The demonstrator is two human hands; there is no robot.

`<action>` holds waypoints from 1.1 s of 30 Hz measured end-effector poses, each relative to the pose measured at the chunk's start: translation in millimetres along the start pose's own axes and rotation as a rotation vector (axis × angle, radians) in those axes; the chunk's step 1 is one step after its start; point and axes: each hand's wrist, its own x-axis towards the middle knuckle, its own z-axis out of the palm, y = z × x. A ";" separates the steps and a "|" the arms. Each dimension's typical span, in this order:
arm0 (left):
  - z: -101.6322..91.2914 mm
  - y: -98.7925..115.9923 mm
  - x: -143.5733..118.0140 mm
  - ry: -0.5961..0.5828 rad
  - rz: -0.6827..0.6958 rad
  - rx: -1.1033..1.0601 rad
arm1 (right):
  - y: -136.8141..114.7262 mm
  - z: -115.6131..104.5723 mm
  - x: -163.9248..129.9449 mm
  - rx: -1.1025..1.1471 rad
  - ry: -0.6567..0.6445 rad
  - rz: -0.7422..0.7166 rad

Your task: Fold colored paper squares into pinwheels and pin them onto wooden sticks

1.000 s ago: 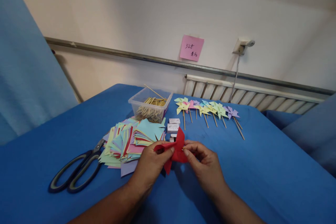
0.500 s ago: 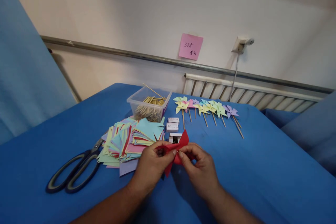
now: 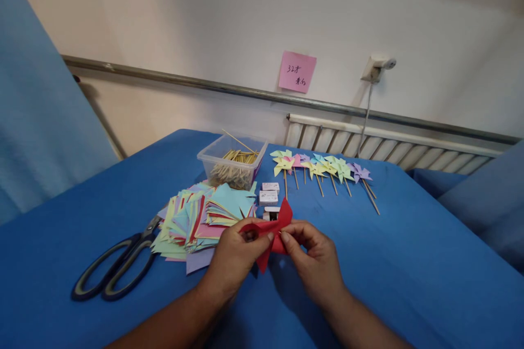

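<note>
A red paper pinwheel (image 3: 275, 242), its blades folded in toward the middle, is held between my two hands above the blue tablecloth. My left hand (image 3: 235, 251) is closed on its left side, thumb pressed near the centre. The thumb and fingers of my right hand (image 3: 313, 256) pinch it at the centre and right. A tiny shiny bit shows at the right thumb tip, too small to name for certain. Just behind the pinwheel sits a small open box (image 3: 271, 214), partly hidden by the paper.
Left of my hands lies a pile of coloured cut paper (image 3: 196, 218), with large scissors (image 3: 123, 267) beside it. Behind are a clear plastic tub (image 3: 204, 158) of wooden sticks and two small white boxes (image 3: 268, 197). Several finished pinwheels (image 3: 319, 166) on sticks lie farther right.
The pinwheel has tilted slightly and shifted a little up, and my right hand's fingers have adjusted at its centre. Both hands keep hold of it.
</note>
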 end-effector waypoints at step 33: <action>-6.1 5.0 4.1 0.055 -0.064 -0.131 | 30.6 -31.4 21.2 -0.760 -0.221 -0.053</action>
